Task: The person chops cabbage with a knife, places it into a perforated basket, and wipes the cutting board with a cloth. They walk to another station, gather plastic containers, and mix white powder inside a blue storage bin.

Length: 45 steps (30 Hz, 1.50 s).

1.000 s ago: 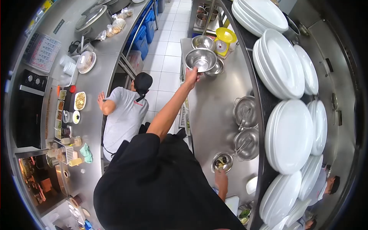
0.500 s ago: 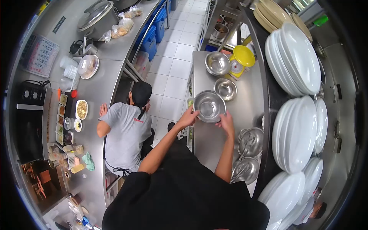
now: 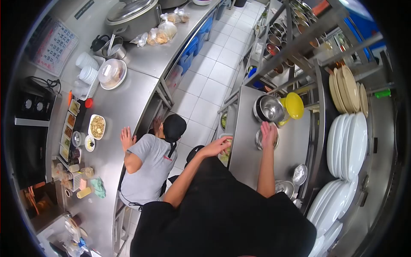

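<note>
My right hand [image 3: 269, 133] is stretched out with nothing in it. It hovers over a small metal bowl [image 3: 259, 140] on the steel counter and hides part of it. Just beyond the fingers, metal mixing bowls [image 3: 272, 108] sit one in another beside a yellow kitchen scale [image 3: 294, 106]. My left hand [image 3: 215, 147] is empty, its fingers loosely extended near the counter's left edge. Below that hand, a container of green vegetables [image 3: 225, 156] shows partly.
A crouching co-worker [image 3: 147, 167] in a grey shirt is close on my left, one hand on the opposite counter [image 3: 122, 103]. White plates [image 3: 349, 145] stand stacked on a shelf at right. More metal bowls [image 3: 284, 187] lie near my right forearm.
The metal bowl has left both hands and now rests in the bowl by the scale. My hands have moved apart. The view has shifted, showing more of the shelving at right.
</note>
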{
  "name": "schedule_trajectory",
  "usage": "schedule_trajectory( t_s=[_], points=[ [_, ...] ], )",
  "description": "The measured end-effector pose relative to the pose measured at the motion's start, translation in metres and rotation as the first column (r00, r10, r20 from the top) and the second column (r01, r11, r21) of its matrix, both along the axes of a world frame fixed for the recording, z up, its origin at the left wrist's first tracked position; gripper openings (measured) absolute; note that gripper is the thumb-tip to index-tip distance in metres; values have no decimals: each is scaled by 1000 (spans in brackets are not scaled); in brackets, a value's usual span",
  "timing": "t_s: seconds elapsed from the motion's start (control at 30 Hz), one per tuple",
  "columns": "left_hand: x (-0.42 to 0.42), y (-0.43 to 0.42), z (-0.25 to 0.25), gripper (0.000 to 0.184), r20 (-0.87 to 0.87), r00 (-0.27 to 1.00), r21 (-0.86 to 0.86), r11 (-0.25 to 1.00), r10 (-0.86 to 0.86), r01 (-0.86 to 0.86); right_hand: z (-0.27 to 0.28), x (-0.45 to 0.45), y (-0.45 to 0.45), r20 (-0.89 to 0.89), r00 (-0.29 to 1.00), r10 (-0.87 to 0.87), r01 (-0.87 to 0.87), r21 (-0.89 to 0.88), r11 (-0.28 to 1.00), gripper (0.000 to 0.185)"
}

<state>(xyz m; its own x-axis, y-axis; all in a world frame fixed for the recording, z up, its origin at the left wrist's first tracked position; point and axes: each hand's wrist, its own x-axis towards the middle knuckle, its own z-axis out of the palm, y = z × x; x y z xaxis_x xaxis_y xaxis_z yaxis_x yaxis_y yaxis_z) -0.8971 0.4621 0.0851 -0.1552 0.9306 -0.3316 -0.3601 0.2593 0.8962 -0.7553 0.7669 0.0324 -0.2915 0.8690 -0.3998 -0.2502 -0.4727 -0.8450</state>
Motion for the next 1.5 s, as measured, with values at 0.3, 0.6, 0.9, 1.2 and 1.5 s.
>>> schedule_trajectory(
  t_s=[0.3,0.6,0.9,1.2,1.5],
  points=[
    [-98,14,2,53,15,983,112,977,181,-181,-37,-153,-104,328,247,912,-955,-78,287,24],
    [-240,81,-27,55,171,885,-165,898,433,-408,-155,-340,-16,460,-285,841,-951,-243,-189,24],
    [-364,151,-71,50,106,736,-294,728,669,-619,-215,-507,123,229,-161,960,-886,-462,-38,23],
    [-496,213,-84,32,-159,571,-342,498,805,-797,-149,-683,230,451,-387,804,-916,-289,-279,38],
    [-730,355,4,43,63,873,-142,871,483,-471,-169,-797,407,405,-130,905,-928,-372,33,42]
  ],
)
